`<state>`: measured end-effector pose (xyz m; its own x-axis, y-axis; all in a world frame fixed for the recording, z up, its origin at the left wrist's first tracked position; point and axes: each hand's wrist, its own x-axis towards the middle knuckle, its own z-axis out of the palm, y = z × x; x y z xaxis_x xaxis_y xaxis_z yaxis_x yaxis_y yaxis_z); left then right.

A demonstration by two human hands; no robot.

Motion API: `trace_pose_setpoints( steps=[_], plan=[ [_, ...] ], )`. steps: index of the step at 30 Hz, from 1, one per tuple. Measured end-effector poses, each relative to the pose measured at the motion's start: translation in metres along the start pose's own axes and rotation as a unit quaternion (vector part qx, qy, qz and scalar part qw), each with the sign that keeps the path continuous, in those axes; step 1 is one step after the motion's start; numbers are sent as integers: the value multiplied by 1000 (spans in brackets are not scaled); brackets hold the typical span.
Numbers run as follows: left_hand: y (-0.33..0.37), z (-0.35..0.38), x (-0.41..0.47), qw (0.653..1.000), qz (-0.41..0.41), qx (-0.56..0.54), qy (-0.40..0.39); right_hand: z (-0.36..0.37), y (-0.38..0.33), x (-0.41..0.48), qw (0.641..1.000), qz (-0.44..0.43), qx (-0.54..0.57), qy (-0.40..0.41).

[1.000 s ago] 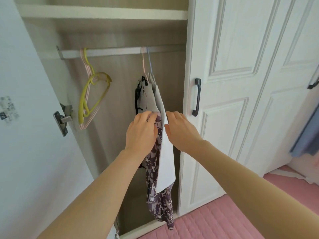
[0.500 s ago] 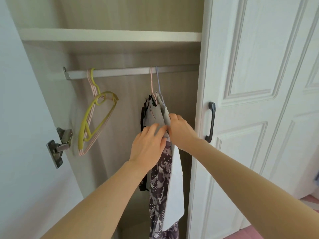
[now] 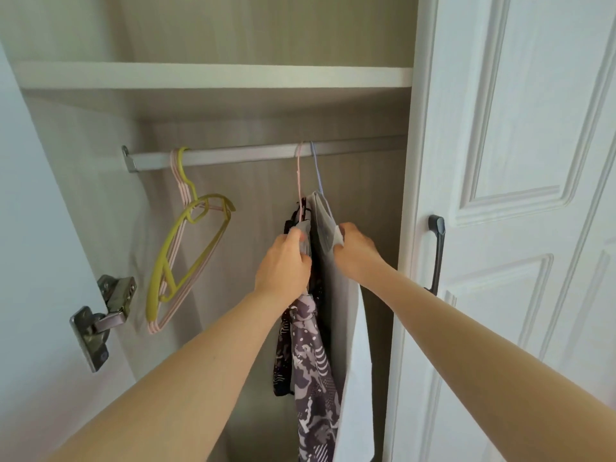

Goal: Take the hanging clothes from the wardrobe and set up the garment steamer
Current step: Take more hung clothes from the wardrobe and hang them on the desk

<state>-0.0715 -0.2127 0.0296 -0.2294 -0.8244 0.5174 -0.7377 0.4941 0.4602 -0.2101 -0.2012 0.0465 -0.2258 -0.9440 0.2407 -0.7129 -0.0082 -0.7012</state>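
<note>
Both hands (left hand (image 3: 283, 261), right hand (image 3: 355, 251)) grip the hanging clothes (image 3: 328, 295).

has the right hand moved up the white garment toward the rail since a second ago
Yes. The right hand has climbed the white garment toward the rail: earlier it held the cloth about level with the door handle's lower end, now nearer its top.

Empty hangers (image 3: 186, 258) left on rail (image 3: 253, 155), clothes (image 3: 330, 295) right, shelf (image 3: 213, 76) above

white garment (image 3: 353, 378): hem cut off below | patterned garment (image 3: 313, 371): top hidden behind left hand (image 3: 283, 265)
</note>
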Motion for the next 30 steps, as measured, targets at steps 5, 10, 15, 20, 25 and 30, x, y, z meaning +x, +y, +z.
trace_pose_setpoints(
  steps=[5,10,15,20,25,30],
  plan=[
    [2,6,36,979,-110,-170,3,-2,-11,14,991,28,129,3],
    [6,15,53,923,-191,-333,23,1,-19,19,976,64,208,8],
    [6,16,51,885,-205,-416,31,3,-21,17,971,70,228,12],
    [11,0,54,878,-201,-430,54,-7,-28,11,966,72,246,16],
    [24,-25,54,884,-188,-424,57,-20,-42,4,962,55,267,27],
    [34,-41,45,884,-188,-424,58,-35,-57,-8,961,34,274,35]
  ],
)
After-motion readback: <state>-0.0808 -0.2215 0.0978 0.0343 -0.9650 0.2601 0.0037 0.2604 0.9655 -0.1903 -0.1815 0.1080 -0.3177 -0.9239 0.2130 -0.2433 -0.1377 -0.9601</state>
